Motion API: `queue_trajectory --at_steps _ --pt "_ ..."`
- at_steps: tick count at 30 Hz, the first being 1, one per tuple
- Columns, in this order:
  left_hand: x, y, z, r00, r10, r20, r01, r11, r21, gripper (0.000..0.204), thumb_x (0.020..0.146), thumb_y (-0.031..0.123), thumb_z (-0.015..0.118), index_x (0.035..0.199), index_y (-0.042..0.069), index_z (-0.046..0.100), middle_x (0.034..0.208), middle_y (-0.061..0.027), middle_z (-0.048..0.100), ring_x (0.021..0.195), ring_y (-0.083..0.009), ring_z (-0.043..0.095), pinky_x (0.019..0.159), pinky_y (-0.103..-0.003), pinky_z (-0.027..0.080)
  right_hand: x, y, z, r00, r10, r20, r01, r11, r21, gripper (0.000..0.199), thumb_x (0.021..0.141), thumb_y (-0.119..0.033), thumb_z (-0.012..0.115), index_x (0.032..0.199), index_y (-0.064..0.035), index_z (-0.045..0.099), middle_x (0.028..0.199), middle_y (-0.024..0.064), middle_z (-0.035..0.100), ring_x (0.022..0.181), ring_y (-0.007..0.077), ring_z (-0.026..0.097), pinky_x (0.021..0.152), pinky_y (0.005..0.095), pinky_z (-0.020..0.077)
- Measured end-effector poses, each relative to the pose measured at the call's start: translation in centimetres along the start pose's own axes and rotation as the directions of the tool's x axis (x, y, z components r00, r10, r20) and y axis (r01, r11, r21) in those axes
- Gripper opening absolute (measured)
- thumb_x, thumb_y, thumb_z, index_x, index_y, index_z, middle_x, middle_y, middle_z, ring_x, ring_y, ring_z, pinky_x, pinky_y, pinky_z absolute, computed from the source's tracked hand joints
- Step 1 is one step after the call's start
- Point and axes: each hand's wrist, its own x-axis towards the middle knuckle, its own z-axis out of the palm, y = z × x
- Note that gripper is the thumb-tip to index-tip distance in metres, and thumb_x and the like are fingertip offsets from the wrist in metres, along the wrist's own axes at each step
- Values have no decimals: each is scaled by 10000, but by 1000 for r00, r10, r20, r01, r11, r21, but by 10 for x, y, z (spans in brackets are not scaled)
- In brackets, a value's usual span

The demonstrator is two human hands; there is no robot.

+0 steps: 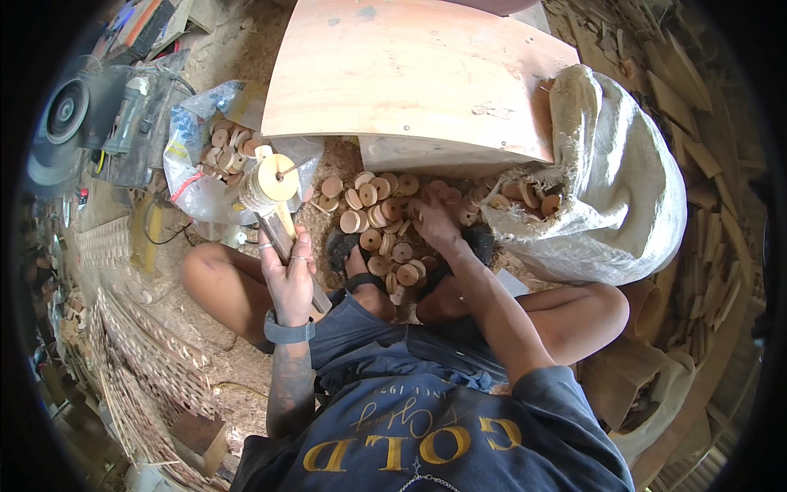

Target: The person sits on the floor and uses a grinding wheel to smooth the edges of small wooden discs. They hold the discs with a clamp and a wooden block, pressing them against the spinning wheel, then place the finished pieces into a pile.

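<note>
Wooden discs [385, 221] under right hand [432, 223], more in sack [623, 189]; left hand [288, 275] gripping stick [283, 230].

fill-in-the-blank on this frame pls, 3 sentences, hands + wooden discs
1. The left hand holds a wooden tool loaded with a stack of ____.
2. The right hand reaches into the disc pile on the ____.
3. More discs spill from the white ____ on the person's right.

Missing: discs; floor; sack

Left hand [288, 275]: raised upright, forearm vertical, grip closed, band at the wrist. Right hand [433, 223]: arm extended forward, palm down, fingers spread and lowered. Person sits cross-legged, knees bare.
</note>
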Motion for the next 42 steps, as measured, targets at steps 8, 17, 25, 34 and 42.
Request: queue_trajectory --at_steps 8,17,25,34,42 --pt "0 5 -1 1000 -8 6 8 1000 11 503 944 53 586 1394 65 362 1011 -36 599 626 -45 486 526 -196 429 -7 -9 2 976 218 10 -213 944 252 393 781 -120 675 1168 -137 606 1091 171 569 994 359 586 833 401 519" --pt "2 4 -1 999 7 45 -8 1000 19 453 941 42 581 1353 60 393 991 -28 592 621 -41 480 520 -194 424 20 38 -24 971 127 -201 -125 992 23 439 776 -118 675 1210 -89 615 1193 183 610 1014 414 606 921 440 496" --pt "3 -1 3 986 151 70 -163 962 221 477 949 92 601 1380 72 397 1038 -3 590 679 -27 508 533 -178 424 29 -25 -37 989 150 13 -149 987 -61 431 814 -114 659 1241 -161 623 1197 174 612 963 329 648 851 453 536" --pt "0 2 16 947 215 241 -299 864 406 560 941 147 630 1416 2 372 1199 -129 575 1069 -203 569 935 -329 459 -31 -114 -185 995 60 -73 73 9 997 450 800 -89 777 1217 -55 612 1159 65 665 972 104 612 790 241 517" --pt "-3 15 22 878 360 316 -479 638 603 616 913 126 632 1435 -29 345 1333 -250 517 1214 -346 536 1004 -397 430 -30 -118 -211 988 16 -153 149 149 978 534 749 -139 820 1227 -46 602 1212 152 631 1099 209 604 942 353 498"
